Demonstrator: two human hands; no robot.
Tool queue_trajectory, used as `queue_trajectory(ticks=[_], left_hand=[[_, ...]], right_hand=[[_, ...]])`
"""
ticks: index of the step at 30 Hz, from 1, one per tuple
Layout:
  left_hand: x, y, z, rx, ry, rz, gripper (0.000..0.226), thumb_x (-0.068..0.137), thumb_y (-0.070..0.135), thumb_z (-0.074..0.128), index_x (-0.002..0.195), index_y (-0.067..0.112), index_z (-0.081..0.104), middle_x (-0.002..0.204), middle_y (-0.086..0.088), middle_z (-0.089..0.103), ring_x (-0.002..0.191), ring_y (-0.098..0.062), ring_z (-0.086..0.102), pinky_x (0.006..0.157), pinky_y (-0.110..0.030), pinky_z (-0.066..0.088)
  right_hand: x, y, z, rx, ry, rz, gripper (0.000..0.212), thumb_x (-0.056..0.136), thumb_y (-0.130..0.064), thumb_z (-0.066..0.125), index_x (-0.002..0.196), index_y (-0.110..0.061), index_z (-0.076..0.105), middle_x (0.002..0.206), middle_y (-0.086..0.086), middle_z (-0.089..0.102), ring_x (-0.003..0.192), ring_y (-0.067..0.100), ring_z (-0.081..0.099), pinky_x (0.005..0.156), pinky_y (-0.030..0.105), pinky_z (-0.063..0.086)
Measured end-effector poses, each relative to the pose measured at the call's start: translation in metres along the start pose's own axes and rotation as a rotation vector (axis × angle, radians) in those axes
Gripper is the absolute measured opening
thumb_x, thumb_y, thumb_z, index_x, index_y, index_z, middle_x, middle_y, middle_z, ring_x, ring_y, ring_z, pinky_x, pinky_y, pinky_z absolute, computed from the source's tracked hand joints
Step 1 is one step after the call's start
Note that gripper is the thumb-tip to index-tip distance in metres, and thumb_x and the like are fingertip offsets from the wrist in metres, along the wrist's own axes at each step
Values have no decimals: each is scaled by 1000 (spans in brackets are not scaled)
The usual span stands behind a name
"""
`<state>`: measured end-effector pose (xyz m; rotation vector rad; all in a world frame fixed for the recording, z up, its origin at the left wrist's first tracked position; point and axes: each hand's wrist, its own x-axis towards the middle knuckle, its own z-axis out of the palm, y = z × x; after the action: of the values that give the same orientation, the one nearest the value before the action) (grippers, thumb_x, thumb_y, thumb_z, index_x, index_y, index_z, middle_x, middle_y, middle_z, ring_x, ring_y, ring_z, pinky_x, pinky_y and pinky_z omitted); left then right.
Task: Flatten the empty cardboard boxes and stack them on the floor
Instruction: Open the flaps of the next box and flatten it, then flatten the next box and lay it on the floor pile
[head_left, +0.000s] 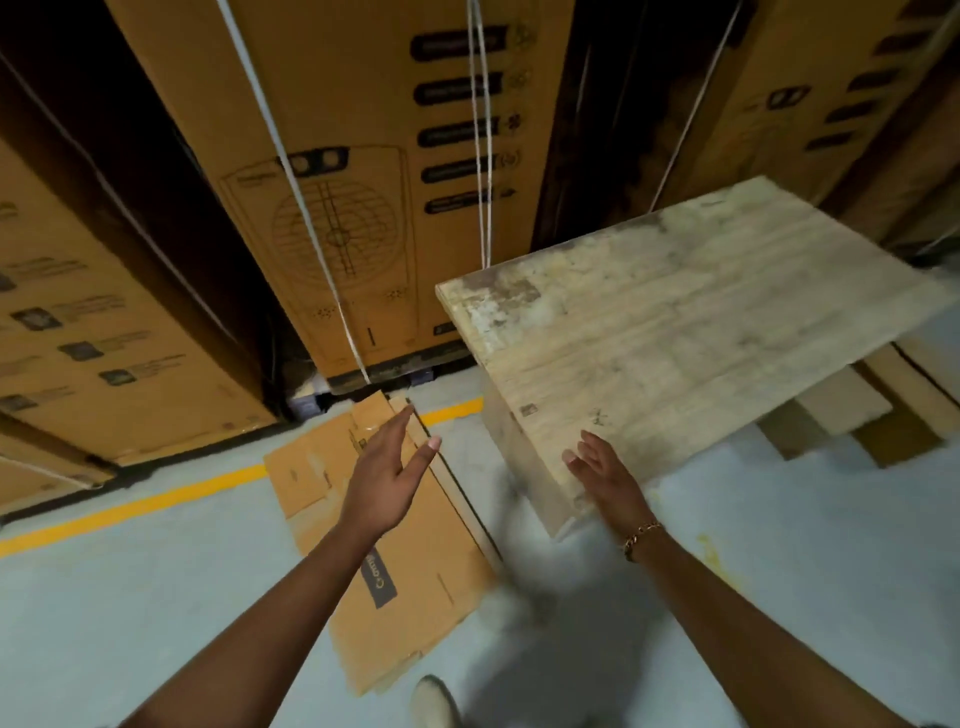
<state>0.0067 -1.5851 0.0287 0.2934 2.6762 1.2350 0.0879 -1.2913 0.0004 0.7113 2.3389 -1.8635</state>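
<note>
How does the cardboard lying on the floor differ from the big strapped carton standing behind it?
The flattened cardboard lies collapsed on the floor, while the strapped carton stands upright and keeps its full box shape. The carton is bound with white straps; the flattened cardboard has none. The carton carries a large fan drawing, the flattened cardboard only a small dark label. Both are brown corrugated cardboard.

Matt brown flattened cardboard (410, 566) on smooth pale floor (130, 597); worn, stained wooden tabletop (675, 332).

A worn wooden table (675, 332) stands on pale grey floor (156, 597) — behind it, a yellow floor line (130, 512) and tall strapped cartons (363, 182).
</note>
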Motion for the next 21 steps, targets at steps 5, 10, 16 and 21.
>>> queue_trajectory(ticks=[5, 10, 16, 21], left_hand=[[54, 82, 51, 59, -128, 127, 78, 93, 79, 33, 159, 37, 21, 166, 7, 24, 150, -17, 25, 119, -44, 26], [94, 169, 144, 113, -225, 275, 70, 98, 68, 40, 157, 33, 28, 164, 4, 29, 150, -19, 26, 119, -44, 26], [122, 286, 278, 48, -266, 285, 68, 96, 64, 42, 154, 28, 37, 160, 4, 36, 147, -16, 30, 120, -37, 27], [134, 372, 388, -21, -401, 271, 87, 83, 85, 33, 152, 32, 38, 157, 7, 39, 145, -13, 35, 114, -31, 31]], right_hand=[[-2, -8, -99, 77, 155, 0, 72, 85, -58, 66, 146, -30, 41, 146, -4, 48, 128, 8, 46, 100, 26, 35], [4, 4, -215, 20, 284, -22, 107, 61, -89, 56, 148, -31, 39, 149, -9, 43, 133, 7, 42, 108, 31, 35], [19, 31, -367, 17, 362, 24, 92, 75, -75, 60, 150, -27, 38, 155, -6, 38, 141, 11, 37, 115, 35, 32], [36, 57, -485, -2, 419, 59, 66, 91, -54, 60, 148, -29, 39, 152, -6, 42, 139, 13, 39, 109, 32, 34]])
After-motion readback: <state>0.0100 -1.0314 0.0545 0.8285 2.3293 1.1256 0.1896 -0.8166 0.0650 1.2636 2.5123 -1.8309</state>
